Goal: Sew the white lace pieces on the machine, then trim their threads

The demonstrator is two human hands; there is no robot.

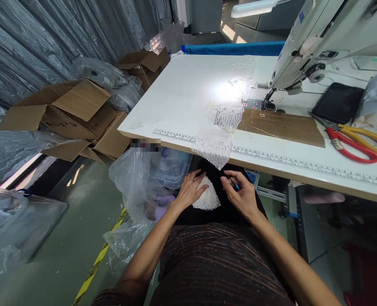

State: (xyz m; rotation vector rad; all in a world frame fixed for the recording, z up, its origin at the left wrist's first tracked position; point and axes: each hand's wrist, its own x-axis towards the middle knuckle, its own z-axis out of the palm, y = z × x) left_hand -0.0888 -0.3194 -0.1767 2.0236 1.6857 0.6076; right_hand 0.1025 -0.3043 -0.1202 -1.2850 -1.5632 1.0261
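On my lap lies a small piece of white lace (207, 199) against dark cloth. My left hand (190, 190) rests along its left side, fingers stretched out and the thumb lying on the lace. My right hand (242, 196) is closed around a small tool with a blue part (236, 186), which looks like thread snips; most of it is hidden by the fingers. Just above both hands, a strip of white lace (218, 144) hangs over the table's front edge. It runs back across the tabletop to the left of the sewing machine's needle area.
The white sewing table (172, 97) carries a sewing machine (309, 46), a brown cardboard strip (284, 127), red-and-yellow-handled scissors (354, 144) and a black flat case (338, 102). Open cardboard boxes (76, 110) stand at left. Plastic bags (132, 178) hang below the table edge.
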